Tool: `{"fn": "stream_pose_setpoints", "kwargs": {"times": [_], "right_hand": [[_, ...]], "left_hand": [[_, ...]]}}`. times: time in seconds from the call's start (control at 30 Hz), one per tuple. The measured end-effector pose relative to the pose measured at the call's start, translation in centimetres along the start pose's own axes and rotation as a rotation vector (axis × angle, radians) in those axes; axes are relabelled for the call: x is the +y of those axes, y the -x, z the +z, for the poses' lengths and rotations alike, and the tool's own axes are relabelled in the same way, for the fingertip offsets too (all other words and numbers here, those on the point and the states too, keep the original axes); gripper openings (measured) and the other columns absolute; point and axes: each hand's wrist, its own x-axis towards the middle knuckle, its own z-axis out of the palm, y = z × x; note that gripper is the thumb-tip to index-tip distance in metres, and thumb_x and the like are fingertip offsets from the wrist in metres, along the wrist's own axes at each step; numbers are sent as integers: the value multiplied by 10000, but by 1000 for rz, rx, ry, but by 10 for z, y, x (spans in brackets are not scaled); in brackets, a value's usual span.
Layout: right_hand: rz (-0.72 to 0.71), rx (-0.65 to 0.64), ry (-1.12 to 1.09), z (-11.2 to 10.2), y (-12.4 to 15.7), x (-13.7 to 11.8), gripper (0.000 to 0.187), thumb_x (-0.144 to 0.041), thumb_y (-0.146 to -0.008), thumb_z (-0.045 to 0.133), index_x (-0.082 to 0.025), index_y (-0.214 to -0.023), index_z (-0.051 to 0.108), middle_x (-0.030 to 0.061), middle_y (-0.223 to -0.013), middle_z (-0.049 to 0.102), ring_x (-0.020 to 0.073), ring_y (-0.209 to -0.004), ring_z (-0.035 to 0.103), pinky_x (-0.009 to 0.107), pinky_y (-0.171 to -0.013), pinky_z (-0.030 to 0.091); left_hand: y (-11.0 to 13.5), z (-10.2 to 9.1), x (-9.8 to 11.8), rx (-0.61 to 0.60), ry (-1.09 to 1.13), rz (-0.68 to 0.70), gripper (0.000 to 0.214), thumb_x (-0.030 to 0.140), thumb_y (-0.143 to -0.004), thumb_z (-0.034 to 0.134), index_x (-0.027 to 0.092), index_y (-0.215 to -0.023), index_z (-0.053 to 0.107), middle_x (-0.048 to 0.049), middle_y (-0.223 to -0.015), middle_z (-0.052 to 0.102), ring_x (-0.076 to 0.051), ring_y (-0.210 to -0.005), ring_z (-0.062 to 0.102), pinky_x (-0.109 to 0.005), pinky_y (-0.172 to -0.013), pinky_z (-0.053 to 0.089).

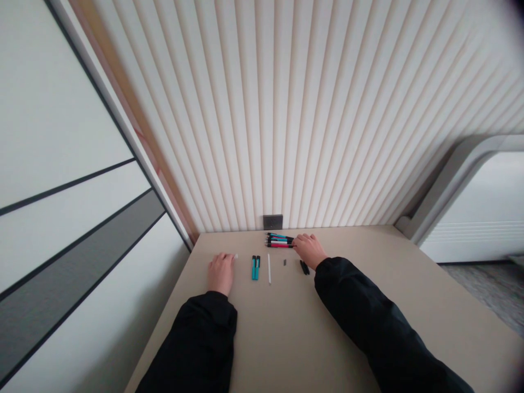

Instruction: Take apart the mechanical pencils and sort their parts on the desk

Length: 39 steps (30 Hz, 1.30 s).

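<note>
A small bunch of pens (279, 240) lies side by side on the counter (278, 338), just beyond the white rod (269, 269) and reaching to its right. The right hand (310, 250) has its fingers over their right-hand ends; whether it is clamped on one or only touching, I cannot tell. The left hand (221, 270), well apart from it, rests left of the rod with fingers curled beside a tiny white piece (236, 256); whether it is pinched is also unclear.

The pens should be light, stiff and rather slick, likely to roll, so the middle of the barrel looks the surest hold. The rod seems thin and perhaps easily snapped; a gentle mid-length pinch would suit it. The two teal barrels (254, 268) just left of the rod should handle similarly, while the little grey piece (285, 262) and black parts (306, 268) to its right would need fingertips.

No container is visible.
</note>
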Motion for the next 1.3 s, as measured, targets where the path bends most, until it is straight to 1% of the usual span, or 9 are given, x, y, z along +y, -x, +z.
{"fn": "stream_pose_setpoints", "kwargs": {"times": [0.2,0.37,0.53,0.73,0.8,0.97,1.07,1.2,1.3], "right_hand": [[22,190,-173,-2,37,-9,225,-292,-979,428,-209,-1014,633,73,-1004,634,197,-941,547,310,-814,338],[-92,303,-378,4,73,-22,224,-306,-976,432,-205,-1012,628,78,-1006,644,197,-939,557,322,-823,374],[-194,301,-501,9,93,-19,208,-288,-974,433,-202,-1022,616,82,-1004,655,205,-944,578,349,-831,417],[-71,349,-659,18,103,-16,193,-299,-956,463,-203,-954,629,71,-907,659,201,-869,600,349,-797,470],[-38,346,-738,18,106,-21,197,-309,-951,467,-203,-938,633,66,-885,657,196,-857,602,336,-788,484],[26,335,-913,12,112,-35,252,-345,-954,443,-205,-936,651,71,-883,662,194,-857,617,306,-771,496],[74,309,-934,13,113,-37,313,-365,-969,397,-198,-926,658,61,-824,660,183,-791,620,286,-723,487],[100,244,-900,18,112,-35,413,-380,-983,353,-192,-731,621,28,-669,608,155,-627,574,261,-613,447],[55,241,-868,18,111,-33,359,-357,-980,375,-200,-771,621,25,-688,605,159,-655,571,265,-631,445]], "left_hand": [[1,-1,4,52,-31,6,293,259,-948,396,192,-866,669,-81,-906,627,-245,-910,547,-344,-749,391],[4,-10,11,173,-11,-1,262,249,-943,402,182,-961,655,-98,-936,633,-265,-914,553,-380,-769,400],[17,-21,36,290,236,203,277,245,-960,370,172,-1078,610,-98,-1012,636,-230,-977,562,-377,-871,413],[40,-18,74,148,387,599,290,311,-940,460,189,-1181,563,-92,-1047,611,-225,-992,555,-376,-892,435],[44,-15,82,83,377,665,305,357,-928,493,199,-1180,562,-80,-996,615,-223,-928,563,-373,-839,456],[45,-11,87,84,321,672,169,268,-950,458,203,-971,613,-45,-809,584,-193,-778,550,-331,-708,457],[44,-12,84,124,285,687,167,253,-953,453,199,-981,609,-46,-800,579,-197,-780,543,-335,-711,451],[46,-14,83,138,266,704,197,274,-965,429,205,-1004,609,-44,-782,574,-194,-763,539,-336,-704,452],[47,-13,83,120,262,724,197,280,-965,430,201,-980,609,-41,-753,573,-188,-737,537,-326,-686,447]]}}
